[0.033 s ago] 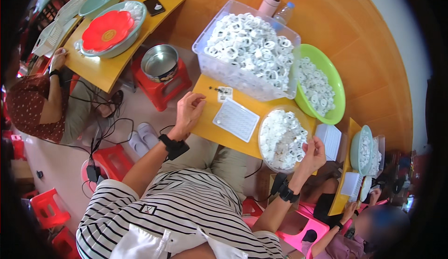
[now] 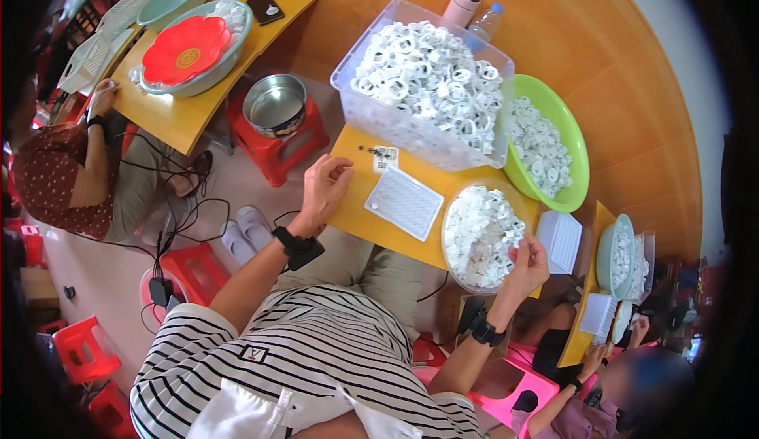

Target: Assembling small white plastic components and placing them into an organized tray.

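So the person's sitting at a small yellow table (image 2: 371, 221), and it's pretty packed. The left hand (image 2: 324, 190) hovers over the table's left edge, fingers loosely curled with the thumb near the fingertips; can't tell if there's anything pinched in there, too small to see. Just right of it sit a few tiny dark bits (image 2: 365, 149) and a small label (image 2: 385, 158), then a white grid tray (image 2: 403, 202) lying flat near the middle, a little bare tabletop between it and the hand.

The right hand (image 2: 526, 263) is at the near right rim of the round bowl (image 2: 458, 269), which is heaped with white rings (image 2: 482, 229). Fingers are bent and closed around what looks like one white ring, right above the pile. The bowl hangs a bit over the table's near edge.

Behind that, a big clear bin (image 2: 348, 91) of the same white parts takes up the whole far side of the table, and a green bowl (image 2: 573, 150) butts up against its right side. So the only open patch is the strip around the tray.

Off the left edge there's free floor, with a red stool (image 2: 273, 158) holding a steel pot (image 2: 274, 104), and white slippers (image 2: 245, 229) near the person's knee. Another person sits at a second yellow table (image 2: 170, 122) on the far left, well apart.
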The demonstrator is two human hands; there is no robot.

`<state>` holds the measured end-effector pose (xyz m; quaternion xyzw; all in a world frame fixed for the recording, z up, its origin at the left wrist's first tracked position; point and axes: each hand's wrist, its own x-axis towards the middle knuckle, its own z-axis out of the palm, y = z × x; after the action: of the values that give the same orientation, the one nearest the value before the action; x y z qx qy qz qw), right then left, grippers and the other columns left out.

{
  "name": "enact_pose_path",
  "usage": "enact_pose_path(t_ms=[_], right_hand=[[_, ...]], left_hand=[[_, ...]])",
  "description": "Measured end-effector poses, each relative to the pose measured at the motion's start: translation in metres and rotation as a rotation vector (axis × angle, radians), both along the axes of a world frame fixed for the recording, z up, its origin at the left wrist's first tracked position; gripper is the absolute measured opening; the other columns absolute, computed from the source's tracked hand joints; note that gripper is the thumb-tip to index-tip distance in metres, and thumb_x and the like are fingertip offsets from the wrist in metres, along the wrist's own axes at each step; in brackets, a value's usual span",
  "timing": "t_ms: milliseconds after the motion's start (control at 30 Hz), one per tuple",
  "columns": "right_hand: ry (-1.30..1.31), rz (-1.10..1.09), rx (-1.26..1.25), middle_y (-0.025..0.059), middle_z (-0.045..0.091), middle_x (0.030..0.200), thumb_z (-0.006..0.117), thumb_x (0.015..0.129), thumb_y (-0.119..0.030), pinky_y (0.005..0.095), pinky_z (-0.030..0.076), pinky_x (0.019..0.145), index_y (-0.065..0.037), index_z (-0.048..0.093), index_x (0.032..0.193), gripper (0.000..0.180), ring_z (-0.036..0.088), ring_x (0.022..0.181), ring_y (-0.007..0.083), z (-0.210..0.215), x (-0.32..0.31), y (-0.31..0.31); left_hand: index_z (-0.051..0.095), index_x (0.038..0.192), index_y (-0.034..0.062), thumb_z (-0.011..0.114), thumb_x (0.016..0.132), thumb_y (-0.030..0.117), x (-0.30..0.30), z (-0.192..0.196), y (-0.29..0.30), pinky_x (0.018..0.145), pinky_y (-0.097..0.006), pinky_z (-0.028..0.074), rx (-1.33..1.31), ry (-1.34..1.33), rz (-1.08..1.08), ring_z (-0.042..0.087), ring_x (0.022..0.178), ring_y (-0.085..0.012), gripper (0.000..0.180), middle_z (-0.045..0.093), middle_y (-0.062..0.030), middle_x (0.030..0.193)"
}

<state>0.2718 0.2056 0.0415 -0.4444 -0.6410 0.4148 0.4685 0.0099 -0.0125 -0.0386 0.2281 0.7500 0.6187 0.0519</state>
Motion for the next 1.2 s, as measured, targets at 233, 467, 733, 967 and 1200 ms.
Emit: enact_pose_path(t_ms=[233,467,733,967,1200], right_hand=[[-0.17,0.152,-0.086,0.0052,0.06,0.074,0.058,0.079,0.0,0.0215,0.045,0.051,0.001,0.063,0.092,0.013,0.057,0.058,0.0113,-0.032,-0.023,-0.052],[-0.275,0.092,0.107,0.0087,0.061,0.073,0.059,0.077,-0.001,0.0268,0.045,0.056,0.001,0.064,0.088,0.013,0.057,0.06,0.0155,-0.035,-0.036,-0.055],[-0.443,-0.037,0.101,0.0102,0.063,0.072,0.06,0.075,0.0,0.0284,0.046,0.058,0.002,0.064,0.086,0.012,0.057,0.059,0.0168,-0.044,0.022,-0.009],[-0.527,-0.129,0.191,0.0112,0.062,0.073,0.062,0.073,0.0,0.0301,0.046,0.059,0.001,0.064,0.085,0.012,0.058,0.061,0.0199,-0.04,0.03,0.003],[-0.601,-0.104,0.228,0.0113,0.06,0.073,0.065,0.069,-0.002,0.0319,0.046,0.06,0.001,0.064,0.085,0.016,0.058,0.063,0.022,-0.04,0.03,0.008]], left_hand=[[0.061,0.088,-0.0051,0.058,0.079,0.001,0.0,-0.004,0.0,0.05,-0.021,0.045,-0.043,0.05,-0.001,0.053,0.056,-0.0078,0.011,0.051,-0.0041,0.071],[0.06,0.087,-0.0049,0.058,0.08,0.001,-0.001,-0.001,-0.003,0.05,-0.02,0.044,-0.02,-0.031,-0.026,0.053,0.056,-0.0069,0.01,0.051,-0.0027,0.071],[0.061,0.087,-0.0049,0.059,0.081,0.004,0.0,0.002,0.001,0.05,-0.019,0.043,-0.046,0.015,-0.066,0.05,0.057,-0.0053,0.011,0.051,-0.0015,0.071],[0.06,0.082,-0.0056,0.062,0.079,0.006,0.0,0.006,0.002,0.049,-0.023,0.039,0.006,-0.055,-0.032,0.05,0.053,-0.0078,0.013,0.05,-0.0043,0.066],[0.06,0.081,-0.0059,0.063,0.08,0.011,0.0,0.006,0.002,0.048,-0.023,0.039,0.002,-0.062,-0.043,0.05,0.052,-0.0078,0.018,0.05,-0.0035,0.065]])
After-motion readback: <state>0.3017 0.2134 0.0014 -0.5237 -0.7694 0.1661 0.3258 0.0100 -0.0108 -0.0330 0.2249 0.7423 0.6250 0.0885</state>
